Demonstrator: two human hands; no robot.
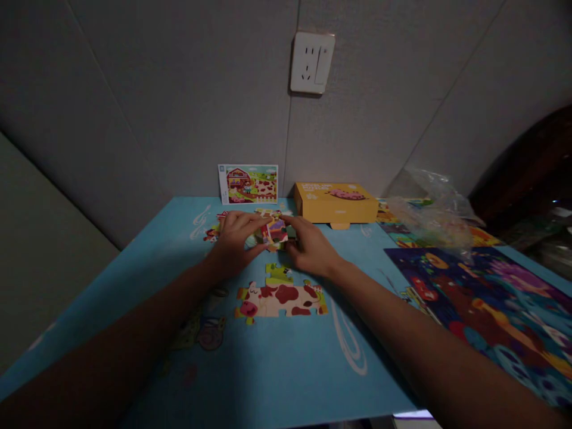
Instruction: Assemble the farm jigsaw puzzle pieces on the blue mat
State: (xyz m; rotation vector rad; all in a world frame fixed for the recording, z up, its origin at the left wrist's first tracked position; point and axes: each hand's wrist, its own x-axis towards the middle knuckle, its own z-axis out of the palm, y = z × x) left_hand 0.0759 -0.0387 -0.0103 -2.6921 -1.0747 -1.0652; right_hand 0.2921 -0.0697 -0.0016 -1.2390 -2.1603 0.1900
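At the middle of the table, my left hand (232,243) and my right hand (311,245) face each other, thumbs and fingers closed on a colourful jigsaw puzzle piece (276,231) between them. Its lower edge overlaps other pieces, so I cannot tell how many are in my fingers. More loose pieces (211,233) lie by my left hand, partly hidden by it. Closer to me lies a joined strip of pieces (286,300) showing a white cow with brown patches. A green piece (277,273) is attached along its top edge.
Against the wall leans a farm picture card (251,185), beside a yellow puzzle box (338,207). On the right, a clear plastic bag (435,208) rests over a colourful sheet, with a dark blue picture (487,304) nearer me. A blue patterned cover (286,375) spans the table.
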